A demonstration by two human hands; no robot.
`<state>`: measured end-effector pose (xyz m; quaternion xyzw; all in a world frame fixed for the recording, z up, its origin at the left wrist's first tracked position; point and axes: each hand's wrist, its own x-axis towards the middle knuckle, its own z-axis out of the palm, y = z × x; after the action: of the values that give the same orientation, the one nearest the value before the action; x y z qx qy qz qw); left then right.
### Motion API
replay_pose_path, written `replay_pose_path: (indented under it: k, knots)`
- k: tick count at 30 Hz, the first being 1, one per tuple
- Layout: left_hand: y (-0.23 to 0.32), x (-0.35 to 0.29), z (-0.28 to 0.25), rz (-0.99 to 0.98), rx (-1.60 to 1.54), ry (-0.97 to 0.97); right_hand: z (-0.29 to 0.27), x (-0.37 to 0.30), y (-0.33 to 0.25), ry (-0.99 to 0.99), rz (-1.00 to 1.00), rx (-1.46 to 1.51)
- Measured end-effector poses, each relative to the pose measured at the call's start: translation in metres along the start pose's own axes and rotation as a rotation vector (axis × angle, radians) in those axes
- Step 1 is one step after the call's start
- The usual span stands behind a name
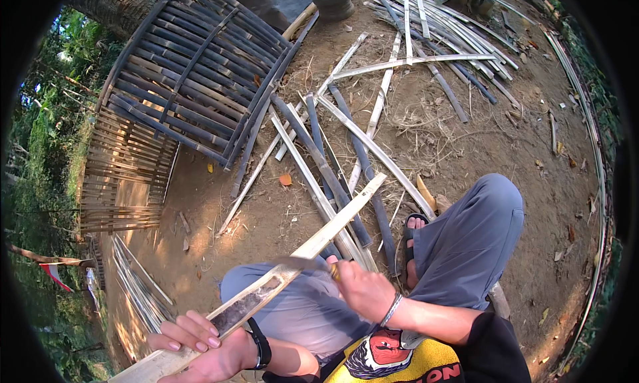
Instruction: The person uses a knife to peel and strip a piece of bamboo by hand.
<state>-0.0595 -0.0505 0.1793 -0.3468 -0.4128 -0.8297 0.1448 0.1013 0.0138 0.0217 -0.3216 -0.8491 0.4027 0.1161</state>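
Observation:
A long split bamboo strip [339, 221] lies diagonally across my lap, pale side up, with a dark hollow toward its lower part. My left hand [212, 350] is closed round its lower end, fingers over the near edge. In my right hand [365, 291] is a knife [301, 264], its handle mostly hidden by the fingers. The blade lies across the strip at about mid-length, touching or just above the wood; I cannot tell which.
Bamboo poles and split strips [383, 150] lie on the dirt ahead. A larger pile of strips [459, 33] is at the far right. Slatted bamboo panels [200, 67] stand at the left. Another bundle of strips [140, 283] lies at the lower left. A dark sack [333, 2] stands far ahead.

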Motion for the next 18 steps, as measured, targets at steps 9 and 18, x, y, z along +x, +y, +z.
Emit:
replay_pose_path:
  k: [9,18]
  knots:
    - [-0.001,0.004,-0.009,-0.06,-0.066,-0.07,0.022,0.005,0.029,0.08,0.044,-0.02]
    - [0.0,0.002,-0.003,-0.059,-0.063,-0.032,0.014,0.017,0.044,0.077,0.149,-0.116]
